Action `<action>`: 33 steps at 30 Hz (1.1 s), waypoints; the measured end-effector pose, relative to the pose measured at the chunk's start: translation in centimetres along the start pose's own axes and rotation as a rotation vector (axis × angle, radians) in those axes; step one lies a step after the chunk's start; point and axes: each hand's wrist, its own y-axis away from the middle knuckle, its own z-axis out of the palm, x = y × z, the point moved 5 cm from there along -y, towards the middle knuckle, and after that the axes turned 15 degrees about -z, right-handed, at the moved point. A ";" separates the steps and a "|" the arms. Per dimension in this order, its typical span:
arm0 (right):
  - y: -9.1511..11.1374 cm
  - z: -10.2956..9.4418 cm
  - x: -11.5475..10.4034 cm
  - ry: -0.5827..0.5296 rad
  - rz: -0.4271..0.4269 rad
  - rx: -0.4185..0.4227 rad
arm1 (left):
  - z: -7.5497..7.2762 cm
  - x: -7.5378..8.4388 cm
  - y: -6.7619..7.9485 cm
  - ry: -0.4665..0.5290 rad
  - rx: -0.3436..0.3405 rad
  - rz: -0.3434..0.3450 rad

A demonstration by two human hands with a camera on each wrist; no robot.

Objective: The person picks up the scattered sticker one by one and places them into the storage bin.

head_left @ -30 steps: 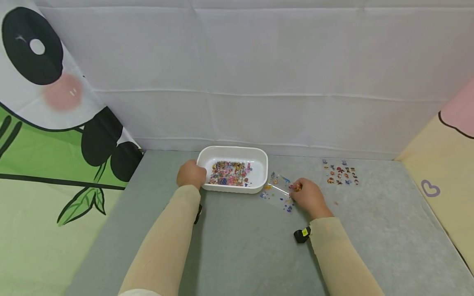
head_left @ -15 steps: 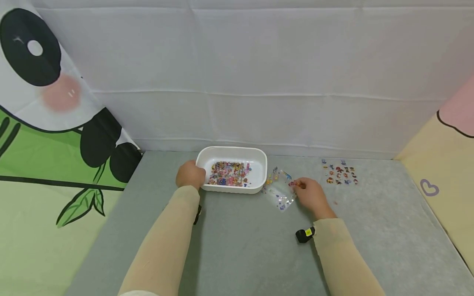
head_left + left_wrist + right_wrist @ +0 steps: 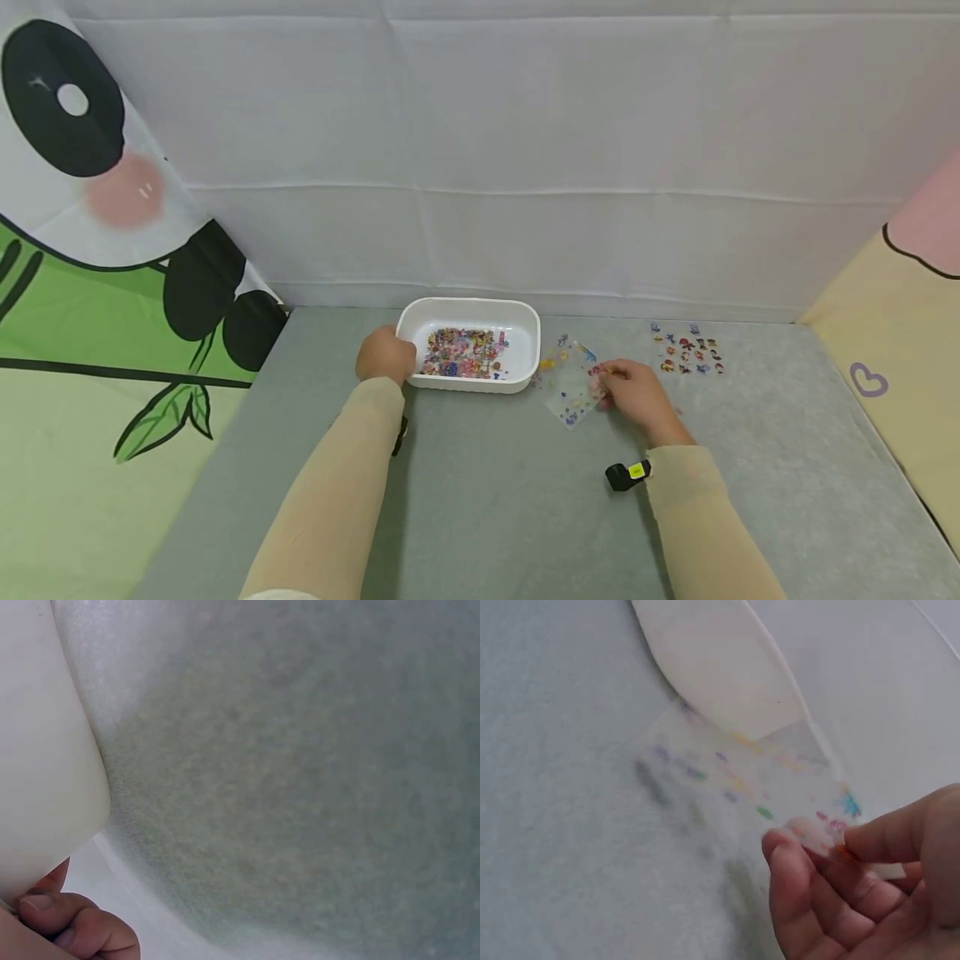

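At its left end the white plastic tray [image 3: 472, 386] is gripped by my left hand [image 3: 386, 355]; the left wrist view shows curled fingers [image 3: 79, 922] at the tray's underside corner. Many tiny colourful pieces [image 3: 465, 352] lie inside the tray. My right hand [image 3: 639, 398] pinches the right edge of a clear sticker sheet [image 3: 573, 390] between thumb and fingers. In the right wrist view, small coloured figures dot the see-through sheet [image 3: 727, 780], which is lifted and tilted next to the tray's outer wall [image 3: 712, 667]. The sheet's far corner reaches close to the tray.
Rows of small colourful figures [image 3: 687, 348] lie on the grey table [image 3: 510, 500] at the back right. A tiny orange piece [image 3: 679, 410] is beside the right hand. A white cloth wall [image 3: 525, 150] closes the back, with printed panels at both sides.
The right hand has shifted slightly right with the sticker sheet, which has turned and lifted; more of its face shows now. The left hand and tray have stayed in place.
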 end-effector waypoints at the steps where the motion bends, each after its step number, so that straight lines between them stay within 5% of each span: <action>1: 0.1 0.0 0.0 -0.023 0.008 0.011 | 0.0 0.0 0.0 0.002 0.000 -0.001; 33: 2.3 -2.3 -1.8 -0.347 0.030 0.275 | 0.3 0.0 -0.5 -0.026 0.020 0.027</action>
